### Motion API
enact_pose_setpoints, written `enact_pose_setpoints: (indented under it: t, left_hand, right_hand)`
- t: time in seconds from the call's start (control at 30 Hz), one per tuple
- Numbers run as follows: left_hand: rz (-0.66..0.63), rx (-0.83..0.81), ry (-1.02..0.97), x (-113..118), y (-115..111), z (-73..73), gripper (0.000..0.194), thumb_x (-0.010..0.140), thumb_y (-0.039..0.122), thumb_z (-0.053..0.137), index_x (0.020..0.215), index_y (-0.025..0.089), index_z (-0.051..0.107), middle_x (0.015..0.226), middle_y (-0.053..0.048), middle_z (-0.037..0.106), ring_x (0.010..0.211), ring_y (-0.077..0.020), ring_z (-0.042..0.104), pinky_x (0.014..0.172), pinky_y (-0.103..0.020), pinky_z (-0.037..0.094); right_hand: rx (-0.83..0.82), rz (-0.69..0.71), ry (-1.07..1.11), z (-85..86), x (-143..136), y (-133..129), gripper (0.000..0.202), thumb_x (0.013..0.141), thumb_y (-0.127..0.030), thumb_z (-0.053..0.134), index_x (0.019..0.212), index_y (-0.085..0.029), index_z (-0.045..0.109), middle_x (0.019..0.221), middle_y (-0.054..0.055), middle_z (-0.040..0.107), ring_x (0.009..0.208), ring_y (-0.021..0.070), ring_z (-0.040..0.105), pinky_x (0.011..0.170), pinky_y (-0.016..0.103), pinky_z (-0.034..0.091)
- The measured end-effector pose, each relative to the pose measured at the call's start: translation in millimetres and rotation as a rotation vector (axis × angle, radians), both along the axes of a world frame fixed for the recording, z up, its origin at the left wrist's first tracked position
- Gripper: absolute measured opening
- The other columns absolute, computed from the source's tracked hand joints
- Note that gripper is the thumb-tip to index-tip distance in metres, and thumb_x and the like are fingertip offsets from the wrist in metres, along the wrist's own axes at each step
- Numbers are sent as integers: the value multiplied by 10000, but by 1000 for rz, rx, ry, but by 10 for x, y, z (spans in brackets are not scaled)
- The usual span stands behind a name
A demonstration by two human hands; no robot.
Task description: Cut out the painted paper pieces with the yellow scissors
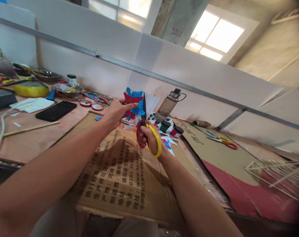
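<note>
Scissors (pixel 144 121) near the middle of the frame, in the right hand (pixel 150 134), just below and to the right of the painted paper (pixel 134 98). Long axis almost upright in the picture, with a slight lean to the left toward the tip; dark blades upward, yellow and red handle loops at the lower end. Yellow loop on the right, red loop on the left, with the right hand closed around the handles. Upper blade across the right side of the painted paper, between its blue part and the white sheet (pixel 152 101). No telling from this view how far apart the blades are, with the far one hidden or too dark to make out.

Painted paper in blue and red just above centre, at the fingertips of the left hand (pixel 119 110). Narrow pinch there, with the thumb over the near face, against the lower part. From the left hand, painted paper to the right and slightly upward; from the right hand, up and to the left. Left hand in direct contact and so nearer, right hand linked only through the scissors.

Under both hands, printed cardboard (pixel 107 174), down to the lower centre. Right of the scissors, a grey bottle (pixel 166 107), a green jar (pixel 164 127) and a magenta jar (pixel 176 132); farther out, at centre right, a second pair of scissors (pixel 225 141).
</note>
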State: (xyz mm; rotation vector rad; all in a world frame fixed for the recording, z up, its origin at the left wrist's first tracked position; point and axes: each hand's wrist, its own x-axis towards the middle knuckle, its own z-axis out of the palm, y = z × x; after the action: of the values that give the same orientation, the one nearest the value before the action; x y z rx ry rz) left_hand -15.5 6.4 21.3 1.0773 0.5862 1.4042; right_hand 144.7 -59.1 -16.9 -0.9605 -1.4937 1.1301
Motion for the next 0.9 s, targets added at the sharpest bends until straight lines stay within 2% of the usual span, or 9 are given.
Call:
enact_pose_setpoints:
  t: [0.23, 0.47, 0.6, 0.77, 0.9]
  left_hand:
    - [-4, -3, 9, 5, -30, 18, 235, 630, 204, 922, 791, 128, 768, 724, -44, 742, 536, -108, 595, 523, -250, 469]
    - [-10, -9, -13, 8, -10, 0, 234, 650, 199, 928, 814, 143, 770, 756, -50, 754, 561, -105, 606, 554, -247, 493]
    - [-7, -32, -5, 12, -13, 7, 246, 634, 194, 928, 814, 142, 769, 724, -39, 740, 532, -104, 590, 513, -239, 460]
    - [0, -26, -29, 18, -19, 16, 265, 618, 184, 938, 813, 131, 767, 735, -39, 741, 571, -104, 611, 561, -237, 487]
    - [-10, -24, -32, 19, -30, 16, 259, 614, 190, 938, 794, 131, 762, 707, -34, 727, 551, -108, 598, 534, -243, 473]
  right_hand:
    - [-28, 4, 13, -8, 11, 9, 332, 804, -475, 697, 822, -250, 454, 587, -97, 396, 428, 77, 304, 368, 211, 292]
    - [-84, -4, 43, 31, -8, -13, 338, 780, -464, 713, 829, -253, 454, 566, -107, 383, 414, 72, 294, 365, 201, 272]
    - [-76, 3, 49, 23, -8, -9, 352, 769, -468, 728, 820, -251, 455, 578, -100, 396, 422, 73, 305, 360, 201, 274]
    - [-55, 1, 33, 8, -4, -5, 340, 789, -469, 719, 818, -251, 459, 573, -102, 387, 423, 76, 297, 357, 204, 274]
    - [-55, -12, 22, 6, 4, -4, 344, 797, -478, 709, 807, -249, 452, 581, -97, 397, 418, 75, 311, 360, 210, 269]
